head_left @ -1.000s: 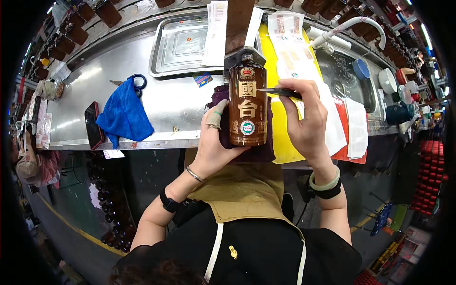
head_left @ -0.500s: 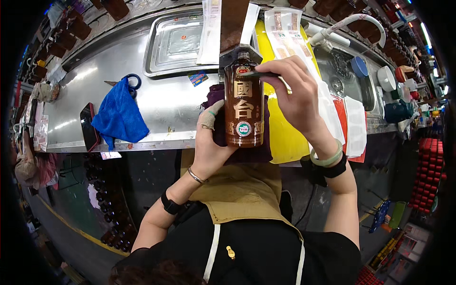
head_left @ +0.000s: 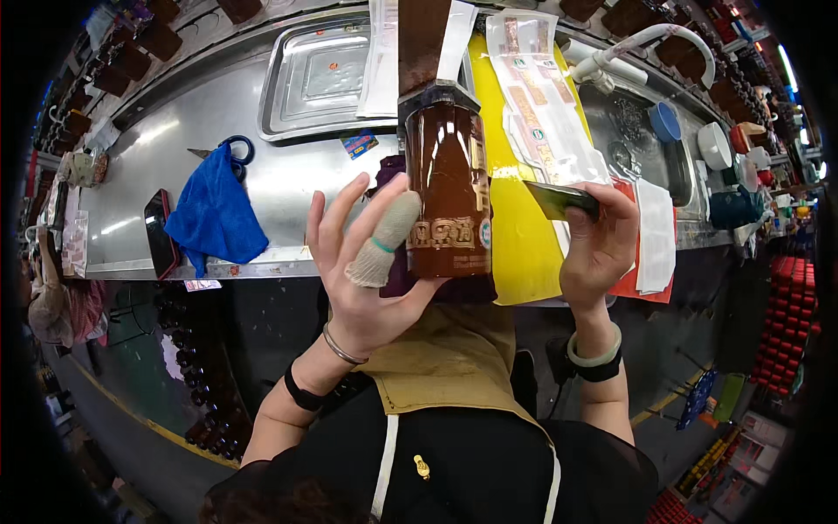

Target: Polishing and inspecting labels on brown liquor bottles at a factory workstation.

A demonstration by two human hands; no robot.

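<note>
A brown glass bottle (head_left: 447, 192) with gold lettering and a gold patterned band lies on a dark purple cloth (head_left: 393, 169), its neck end pointing away from me against a dark block. My left hand (head_left: 371, 253) is open, fingers spread. Its index finger, in a knitted finger cover (head_left: 385, 240), touches the bottle's left side, and the thumb lies by its base. Off to the right of the bottle, my right hand (head_left: 598, 249) is closed on a thin, flat, dark scraper-like piece (head_left: 559, 200), held between thumb and fingers.
Sheets of labels (head_left: 532, 96) lie on a yellow sheet (head_left: 524, 253) at the right, before a sink with a white faucet (head_left: 642, 39). To the left are a blue cloth (head_left: 218, 214) over scissors (head_left: 240, 150), a phone (head_left: 161, 231) and a metal tray (head_left: 275, 96).
The bottle has turned about its length, bringing a plainer side up. My left fingers have spread along its side. My right hand has moved right, off the bottle, with the dark flat piece.
</note>
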